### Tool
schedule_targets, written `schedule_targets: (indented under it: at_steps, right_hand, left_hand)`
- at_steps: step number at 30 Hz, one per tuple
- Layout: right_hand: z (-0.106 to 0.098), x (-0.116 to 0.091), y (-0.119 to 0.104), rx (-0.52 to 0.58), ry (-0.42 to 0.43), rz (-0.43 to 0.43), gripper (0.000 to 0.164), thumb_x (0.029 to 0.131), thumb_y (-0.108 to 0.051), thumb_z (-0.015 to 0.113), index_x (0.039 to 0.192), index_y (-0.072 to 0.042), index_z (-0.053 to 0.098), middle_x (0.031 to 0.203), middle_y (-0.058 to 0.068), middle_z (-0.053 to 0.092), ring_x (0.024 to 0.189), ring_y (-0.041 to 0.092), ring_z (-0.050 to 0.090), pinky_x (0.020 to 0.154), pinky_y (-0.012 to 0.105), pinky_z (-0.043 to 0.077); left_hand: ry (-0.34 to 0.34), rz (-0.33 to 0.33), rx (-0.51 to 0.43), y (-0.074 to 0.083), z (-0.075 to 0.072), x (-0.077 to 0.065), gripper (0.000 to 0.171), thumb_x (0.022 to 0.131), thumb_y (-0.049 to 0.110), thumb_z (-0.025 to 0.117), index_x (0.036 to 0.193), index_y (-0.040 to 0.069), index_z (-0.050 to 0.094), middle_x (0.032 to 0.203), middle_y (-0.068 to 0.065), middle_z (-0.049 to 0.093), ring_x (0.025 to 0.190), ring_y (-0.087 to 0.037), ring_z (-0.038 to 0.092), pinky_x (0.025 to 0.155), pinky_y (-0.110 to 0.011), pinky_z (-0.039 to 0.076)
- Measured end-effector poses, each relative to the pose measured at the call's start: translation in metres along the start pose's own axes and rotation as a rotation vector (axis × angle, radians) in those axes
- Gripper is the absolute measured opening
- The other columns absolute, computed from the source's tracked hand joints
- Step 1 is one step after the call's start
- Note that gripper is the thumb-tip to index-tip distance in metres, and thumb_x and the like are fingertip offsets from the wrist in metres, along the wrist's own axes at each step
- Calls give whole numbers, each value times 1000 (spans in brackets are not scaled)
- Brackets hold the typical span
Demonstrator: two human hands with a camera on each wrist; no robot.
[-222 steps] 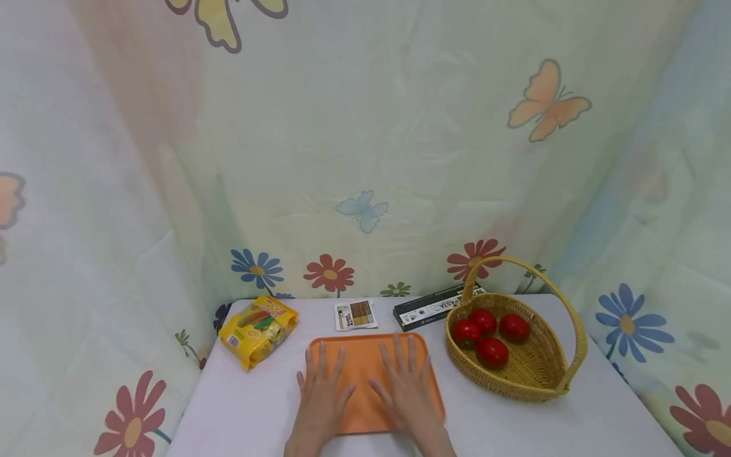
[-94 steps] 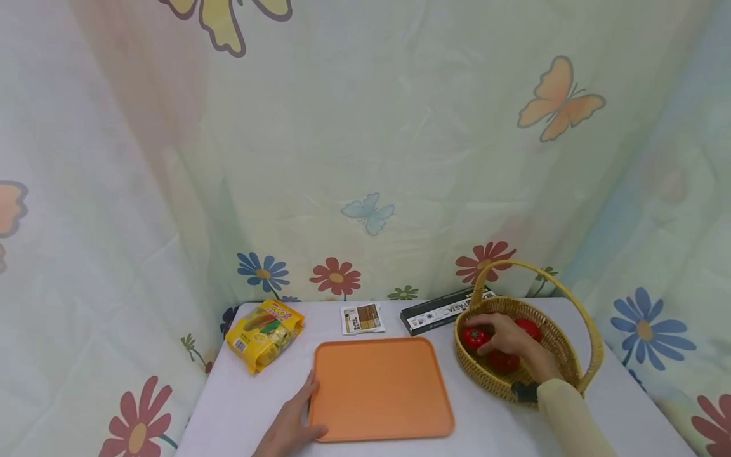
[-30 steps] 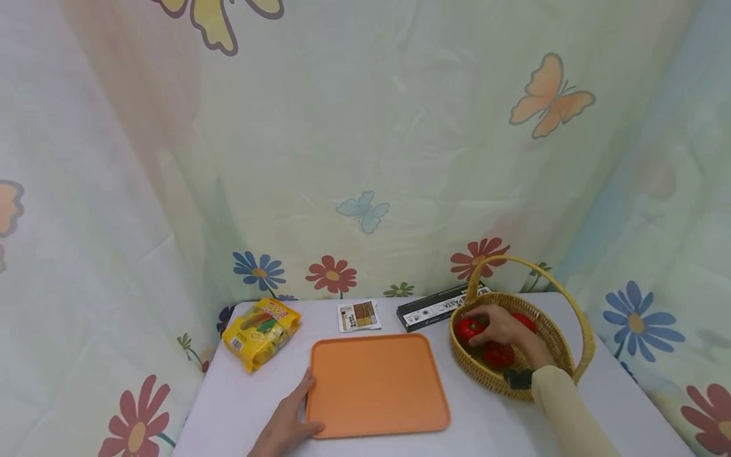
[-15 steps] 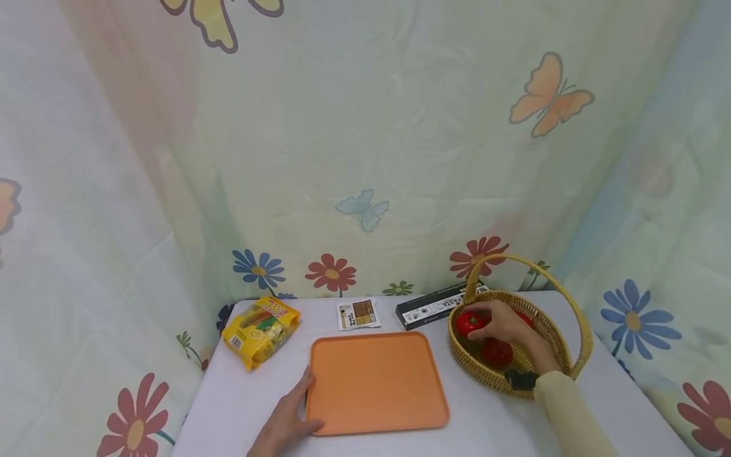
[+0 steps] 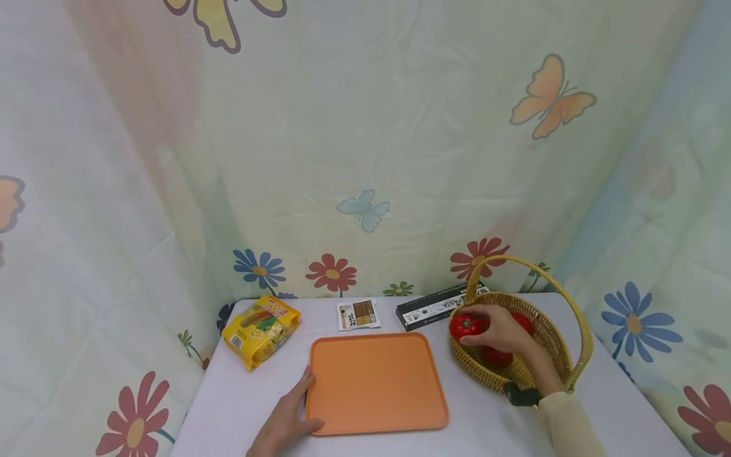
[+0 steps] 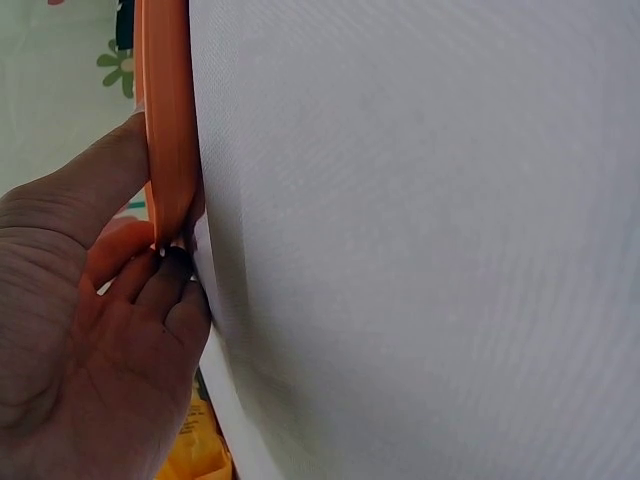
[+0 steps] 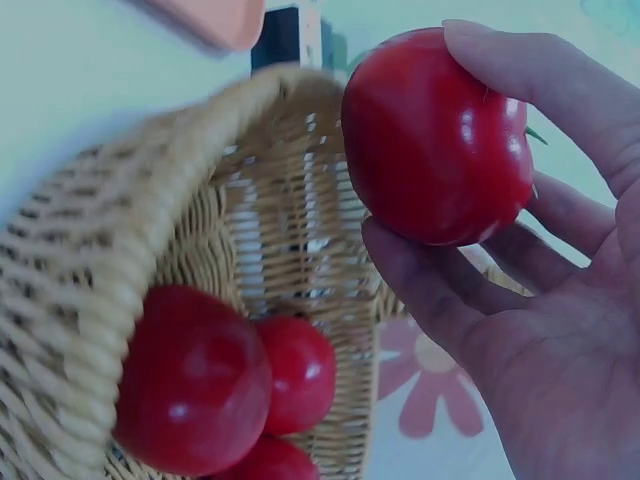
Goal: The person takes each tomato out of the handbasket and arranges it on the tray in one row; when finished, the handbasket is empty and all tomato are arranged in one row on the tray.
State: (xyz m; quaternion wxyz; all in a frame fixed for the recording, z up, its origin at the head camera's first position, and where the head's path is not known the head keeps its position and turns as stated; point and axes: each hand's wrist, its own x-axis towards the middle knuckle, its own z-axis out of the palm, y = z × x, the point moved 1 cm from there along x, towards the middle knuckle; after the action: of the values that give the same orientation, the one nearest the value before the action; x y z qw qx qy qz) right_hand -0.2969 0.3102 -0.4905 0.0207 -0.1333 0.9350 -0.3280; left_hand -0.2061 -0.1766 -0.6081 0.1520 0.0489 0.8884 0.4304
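Note:
In the right wrist view, my right hand (image 7: 560, 270) holds a shiny red tomato (image 7: 430, 140) between thumb and fingers, above the rim of the wicker basket (image 7: 60, 270). Three other tomatoes (image 7: 195, 380) lie inside the basket. From the head view, the right hand (image 5: 498, 327) with its tomato (image 5: 465, 325) is at the basket's left side. My left hand (image 5: 285, 416) grips the left edge of the orange tray (image 5: 377, 384), its thumb by the near corner. In the left wrist view the thumb and curled fingers are on the tray rim (image 6: 172, 120).
Behind the tray lies a small white and brown packet (image 5: 358, 315). A black pasta box (image 5: 436, 306) is at the back, partly behind the basket with its tall arched handle (image 5: 584, 336). A yellow bag (image 5: 261, 331) lies at the back left. A floral curtain (image 5: 365, 139) surrounds the white table.
Both hands lay over the tray at first; the left then moved to its left edge, the right into the basket. The right hand now lifts the tomato toward the basket's left rim.

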Motion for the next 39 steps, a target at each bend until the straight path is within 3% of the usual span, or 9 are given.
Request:
schedule_targets:
  at_steps: [7,16,25,31,39]
  right_hand:
    - [12,-9,-29,65,30,-52,72,78,-27,99,140,-4,69,128,23,71,114,39,66,81,46,70]
    - [35,-5,-58,249,-41,-101,69,81,-25,97,140,-2,70,130,21,73,112,33,69,81,35,69]
    - [62,-1,-89,367,-88,-204,66,83,-18,95,141,1,68,136,23,71,119,40,69,92,37,68]
    - [89,4,-102,380,-107,-206,65,83,-16,95,140,1,69,133,22,73,119,41,70,95,44,67]
    - [127,17,-123,484,-191,-229,61,87,-14,93,141,1,69,136,17,73,126,39,66,102,51,64]
  left_hand:
    - [10,-16,0,2,0,-1,107,81,28,96,168,7,36,178,-15,23,160,-48,27,128,-69,28]
    - [12,-55,7,-1,3,2,109,80,30,97,168,9,36,178,-15,24,159,-48,29,127,-70,29]
    - [27,-57,21,1,2,2,111,79,31,97,168,9,36,177,-15,26,159,-48,30,127,-69,30]
    - [15,-27,0,2,3,0,108,80,30,96,168,7,37,177,-16,24,159,-48,29,127,-70,28]
    - [22,19,-1,0,1,-2,106,80,29,96,166,5,39,177,-17,25,159,-47,29,127,-70,28]
